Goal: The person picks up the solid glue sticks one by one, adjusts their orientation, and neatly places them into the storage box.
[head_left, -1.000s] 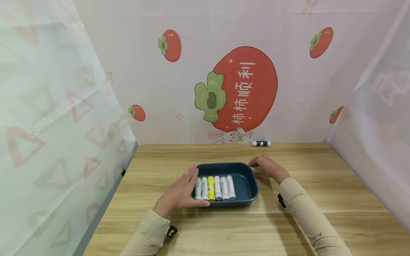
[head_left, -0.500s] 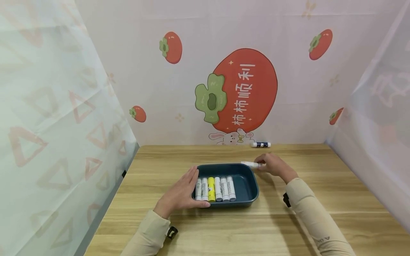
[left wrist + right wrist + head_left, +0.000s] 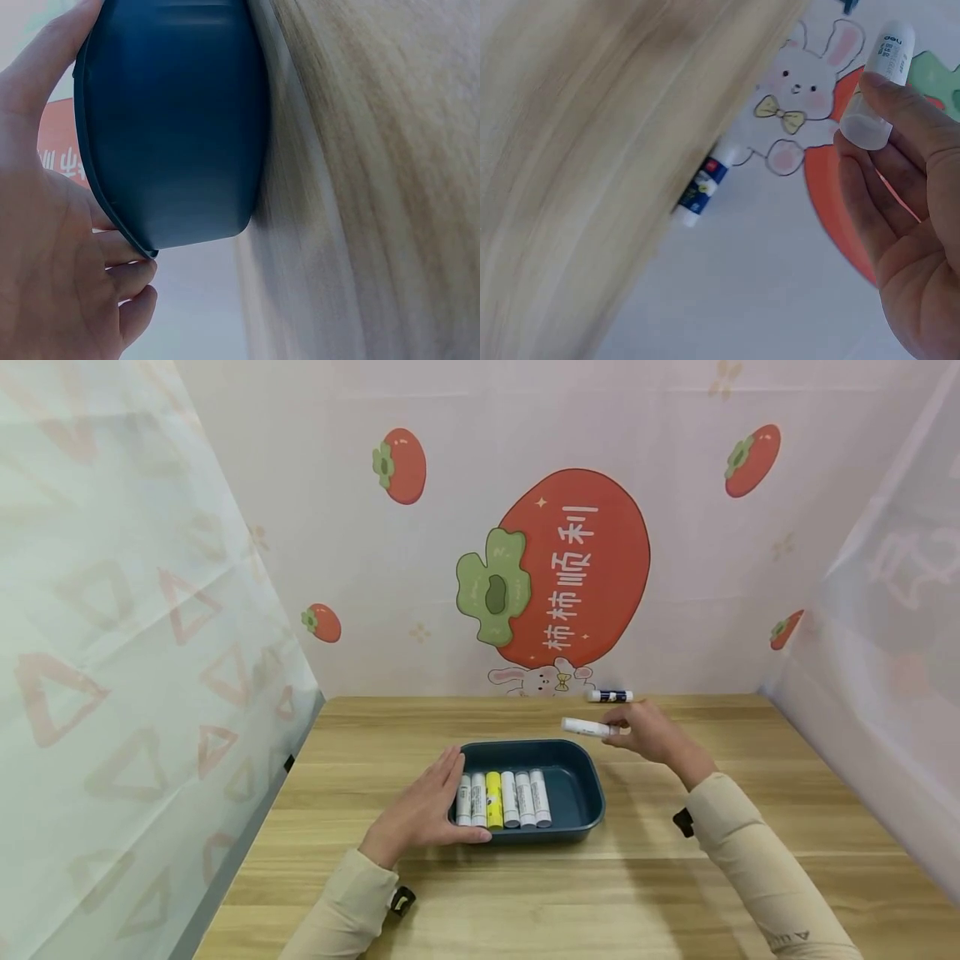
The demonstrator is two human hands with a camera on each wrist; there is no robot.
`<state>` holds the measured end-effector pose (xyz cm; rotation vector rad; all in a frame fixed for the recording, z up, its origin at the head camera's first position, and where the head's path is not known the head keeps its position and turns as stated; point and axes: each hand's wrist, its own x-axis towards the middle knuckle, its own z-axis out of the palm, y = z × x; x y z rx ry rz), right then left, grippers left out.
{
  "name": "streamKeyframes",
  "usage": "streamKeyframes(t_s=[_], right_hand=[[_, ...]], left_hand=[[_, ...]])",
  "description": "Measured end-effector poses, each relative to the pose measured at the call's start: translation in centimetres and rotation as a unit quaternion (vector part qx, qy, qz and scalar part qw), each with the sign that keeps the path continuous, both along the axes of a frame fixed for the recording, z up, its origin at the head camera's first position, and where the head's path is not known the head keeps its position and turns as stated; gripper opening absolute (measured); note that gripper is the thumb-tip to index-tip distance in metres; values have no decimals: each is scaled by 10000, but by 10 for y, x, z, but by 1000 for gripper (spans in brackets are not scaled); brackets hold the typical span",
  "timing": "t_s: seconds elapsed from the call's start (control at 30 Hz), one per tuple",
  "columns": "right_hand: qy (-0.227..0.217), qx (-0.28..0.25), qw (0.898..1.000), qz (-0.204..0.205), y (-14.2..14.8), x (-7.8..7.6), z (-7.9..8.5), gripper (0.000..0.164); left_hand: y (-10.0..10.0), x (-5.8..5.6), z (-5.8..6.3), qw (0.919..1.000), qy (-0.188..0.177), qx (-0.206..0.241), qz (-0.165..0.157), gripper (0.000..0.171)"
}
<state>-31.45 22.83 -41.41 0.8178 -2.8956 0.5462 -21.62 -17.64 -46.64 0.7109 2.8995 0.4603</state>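
Observation:
In the head view my left hand [image 3: 423,806] rests against the left end of a dark blue tray [image 3: 576,835], fingers extended by the left rim and thumb along the front rim. The left wrist view shows this hand at the rim, beside the tray's outer wall [image 3: 172,135]. Inside lie several glue sticks side by side, white ones and a yellow one [image 3: 494,802]. My right hand [image 3: 645,731] pinches a white glue stick [image 3: 583,727] by one end, beyond the tray's back right corner. The right wrist view shows its translucent end [image 3: 866,130] near my thumb.
A navy-labelled glue stick [image 3: 610,697] lies at the table's back edge, against the printed backdrop [image 3: 690,610]. Fabric sheets hang on both sides of the wooden table [image 3: 540,902]. The row of glue sticks fills the tray's left part.
My right hand has moved back and slightly right from beside the tray's right end, bringing the white glue stick up from behind the rim into full sight. The left hand and tray stay put.

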Motion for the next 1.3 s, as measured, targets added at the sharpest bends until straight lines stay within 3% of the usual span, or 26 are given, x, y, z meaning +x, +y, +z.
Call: streamKeyframes(t_s=[0.23,0.4,0.8,1.03,1.3], right_hand=[[96,57,9999,123,-19,21,10,17],[-120,19,9999,77,-33,34,8,15],[-450,-43,9977,-500,-64,60,2,10],[-887,2,9899,-1105,-87,74,2,27],[-1120,87,9820,-1518,-105,79,-11,56]], left_hand=[[0,0,0,10000,17,60,16,136],[0,1,0,10000,4,66,19,135],[1,0,0,9999,-12,109,13,135],[-1,1,0,9999,54,146,-14,135],[-2,0,-1,9998,162,79,-61,135]])
